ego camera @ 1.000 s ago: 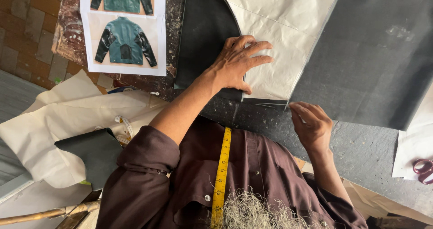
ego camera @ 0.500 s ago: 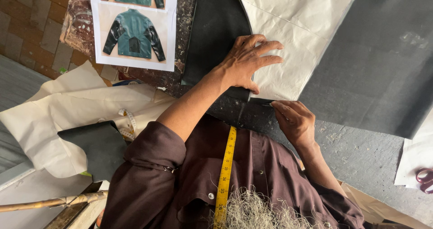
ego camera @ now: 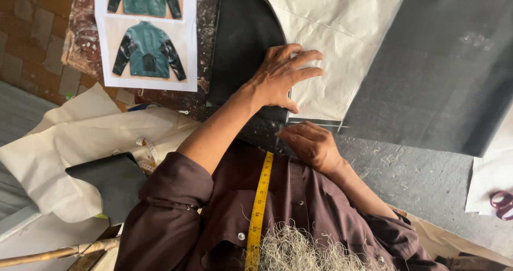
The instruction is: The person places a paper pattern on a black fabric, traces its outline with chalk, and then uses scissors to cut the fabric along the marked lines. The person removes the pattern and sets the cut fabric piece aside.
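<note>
The left hand (ego camera: 283, 76) lies spread flat on the paper pattern (ego camera: 342, 52), fingers near its lower edge. Just below, the right hand (ego camera: 310, 143) is curled at that edge on the dark leather (ego camera: 246, 36); its grip cannot be told. Bare table (ego camera: 422, 180) lies right of it.

A white printed sheet (ego camera: 145, 33) lies flat up and to the left of the left hand (ego camera: 283, 76), well apart from it. It is rectangular and shows two photos of teal jackets with black sleeves, one above the other.
</note>
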